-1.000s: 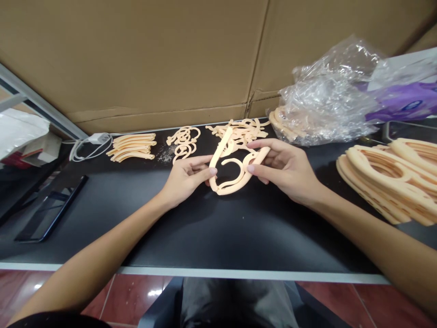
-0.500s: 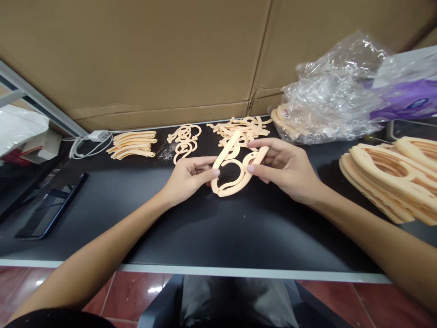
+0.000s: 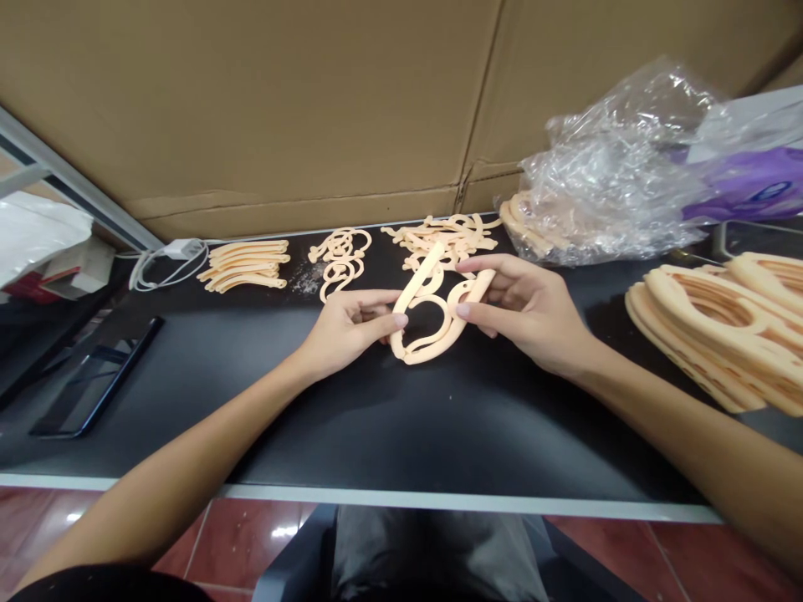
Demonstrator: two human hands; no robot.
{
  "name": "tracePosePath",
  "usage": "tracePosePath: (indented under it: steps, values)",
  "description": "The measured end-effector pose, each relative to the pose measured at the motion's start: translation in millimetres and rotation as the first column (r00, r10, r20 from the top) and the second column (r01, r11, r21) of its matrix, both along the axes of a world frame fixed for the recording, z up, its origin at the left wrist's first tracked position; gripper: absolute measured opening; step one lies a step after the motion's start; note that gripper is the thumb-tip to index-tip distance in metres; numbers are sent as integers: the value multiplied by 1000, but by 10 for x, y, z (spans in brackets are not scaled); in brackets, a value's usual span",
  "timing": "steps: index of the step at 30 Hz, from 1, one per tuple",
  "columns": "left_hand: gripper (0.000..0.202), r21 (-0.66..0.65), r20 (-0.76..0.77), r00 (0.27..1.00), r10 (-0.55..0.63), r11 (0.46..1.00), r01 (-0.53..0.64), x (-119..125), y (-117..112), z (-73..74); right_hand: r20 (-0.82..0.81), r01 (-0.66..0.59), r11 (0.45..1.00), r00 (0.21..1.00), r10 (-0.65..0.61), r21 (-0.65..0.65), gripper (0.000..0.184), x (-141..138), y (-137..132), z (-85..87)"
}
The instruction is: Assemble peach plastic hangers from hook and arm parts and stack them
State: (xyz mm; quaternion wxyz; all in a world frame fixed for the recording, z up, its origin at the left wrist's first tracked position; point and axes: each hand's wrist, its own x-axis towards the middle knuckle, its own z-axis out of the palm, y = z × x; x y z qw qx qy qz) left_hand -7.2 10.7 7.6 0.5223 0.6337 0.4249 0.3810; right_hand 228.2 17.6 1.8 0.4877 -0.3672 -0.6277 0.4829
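A cream plastic folding clothes hanger (image 3: 416, 283) is held up over the black table, its two arms angled upward and a curved hook part between them. My left hand (image 3: 344, 333) pinches the left arm of the hanger between thumb and fingers, near its lower end. On the other side, my right hand (image 3: 530, 308) grips the right arm by its upper part, thumb in front. Behind the hanger lies a loose heap of thin cream parts (image 3: 461, 230), partly covered by it. Several hook-shaped pieces (image 3: 342, 269) lie just left of that heap.
Curved cream bars (image 3: 244, 261) lie in a row at the back left, by a white cable (image 3: 141, 272). A phone (image 3: 97, 380) rests at left. Stacked cream hanger pieces (image 3: 708, 326) and a clear plastic bag (image 3: 618, 176) occupy the right. Cardboard (image 3: 301, 100) stands behind.
The hanger has shifted very slightly right and down in the picture. Both hands keep the same grip on it.
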Motion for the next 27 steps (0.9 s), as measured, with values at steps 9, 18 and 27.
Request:
tracePosePath:
  steps: [9,18,27]
  values:
    - [36,18,-7,1000,-11,1000,11,-36,7,-15,97,-109,993,989,113,-39,50,30,-13,-9]
    - [32,-55,70,998,1,998,3,-32,22,-28,225,-262,965,939,260,-21,96,62,-70,16]
    - [29,-46,73,997,14,999,-11,-38,23,-8,417,-134,976,907,51,173,73,75,-66,-4]
